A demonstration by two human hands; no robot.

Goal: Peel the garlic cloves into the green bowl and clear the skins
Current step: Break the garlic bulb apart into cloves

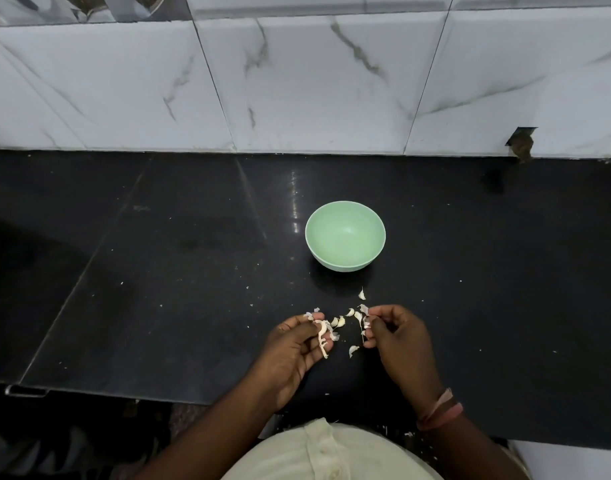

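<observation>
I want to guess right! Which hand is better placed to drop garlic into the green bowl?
Probably the right hand: it pinches a small white garlic piece and sits almost directly below the empty pale green round bowl. The left hand is farther over.

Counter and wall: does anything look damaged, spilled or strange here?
Yes. The wall tile has a broken hole at its bottom edge, far right. Bits of garlic skin lie scattered on the black counter between the hands and the green bowl, which looks empty.
</observation>
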